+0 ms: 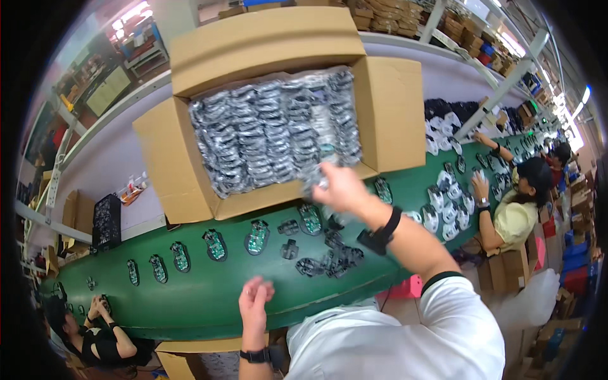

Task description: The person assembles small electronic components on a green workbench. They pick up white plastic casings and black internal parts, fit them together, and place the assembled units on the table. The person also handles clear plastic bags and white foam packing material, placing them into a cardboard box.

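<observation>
My right hand (342, 189) reaches over the front edge of a large open cardboard box (399, 114). Its fingers are closed round a plastic-wrapped part (309, 176), whose kind I cannot make out. Packed inside the box are stacked rows of grey parts in clear plastic bags (253, 136). Above the green bench my left hand (254, 297) hangs with fingers curled and nothing visible in them. Between the hands, black plastic pieces (332, 259) lie in a loose pile, beside oval housings with green circuit boards (256, 237).
More board housings (180, 256) form a row along the green bench (209, 291) to the left. White shells (446, 206) cluster at right, near a person in yellow (516, 218). Another person (95, 339) works at lower left. A black tray (106, 221) stands behind the bench.
</observation>
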Tool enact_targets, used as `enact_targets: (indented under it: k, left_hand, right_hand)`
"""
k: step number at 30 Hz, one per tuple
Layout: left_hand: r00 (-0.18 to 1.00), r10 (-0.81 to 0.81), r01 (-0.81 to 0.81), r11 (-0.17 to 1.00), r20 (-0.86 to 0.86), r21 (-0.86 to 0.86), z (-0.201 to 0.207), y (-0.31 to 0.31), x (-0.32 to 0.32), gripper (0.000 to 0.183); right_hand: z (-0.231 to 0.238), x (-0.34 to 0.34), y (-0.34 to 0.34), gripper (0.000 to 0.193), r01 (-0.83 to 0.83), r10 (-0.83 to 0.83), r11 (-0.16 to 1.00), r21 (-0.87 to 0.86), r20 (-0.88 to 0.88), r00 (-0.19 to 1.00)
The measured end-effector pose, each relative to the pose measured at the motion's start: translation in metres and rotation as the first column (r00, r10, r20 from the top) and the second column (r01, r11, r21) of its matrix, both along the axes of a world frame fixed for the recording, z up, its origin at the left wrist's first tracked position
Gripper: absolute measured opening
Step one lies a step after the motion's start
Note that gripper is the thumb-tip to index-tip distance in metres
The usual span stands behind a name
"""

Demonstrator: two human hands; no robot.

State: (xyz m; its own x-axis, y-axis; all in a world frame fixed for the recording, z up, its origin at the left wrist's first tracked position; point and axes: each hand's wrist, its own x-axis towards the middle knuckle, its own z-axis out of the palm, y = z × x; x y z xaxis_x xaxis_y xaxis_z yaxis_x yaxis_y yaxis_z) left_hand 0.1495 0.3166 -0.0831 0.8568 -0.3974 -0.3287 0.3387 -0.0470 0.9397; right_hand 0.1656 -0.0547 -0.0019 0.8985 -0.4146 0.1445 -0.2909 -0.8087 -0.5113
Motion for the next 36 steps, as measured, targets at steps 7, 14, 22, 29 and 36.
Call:
enact_targets:
  k: [7,14,22,29,36]
  left_hand:
    - [0.998,-0.063,0.060,0.991,-0.022,-0.119,-0.019,-0.070,0.024,0.057]
    - [0.990,0.117,-0.124,0.986,0.076,0.107,-0.055,-0.003,0.023,0.063]
    - [0.987,-0.099,0.088,0.992,0.127,0.095,-0.016,0.016,0.014,0.073]
    - [0.998,-0.058,0.050,0.971,-0.028,-0.233,-0.014,0.018,-0.007,0.050]
    - [0.949,0.051,-0.156,0.934,0.312,0.322,-0.019,0.023,-0.011,0.017]
  right_hand:
    - [-0.095,-0.055,0.143,0.031,-0.228,0.144,0.546,0.806,0.178,0.973]
    - [-0.087,-0.068,0.132,0.035,0.008,0.223,0.394,0.919,-0.104,0.969]
    - [-0.115,-0.060,0.172,0.057,-0.316,0.253,0.778,0.543,0.189,0.949]
    - [-0.087,-0.048,0.162,0.019,-0.333,0.422,0.450,0.829,0.131,0.897]
    - [-0.077,-0.066,0.157,0.013,-0.462,0.430,0.825,0.325,0.168,0.887]
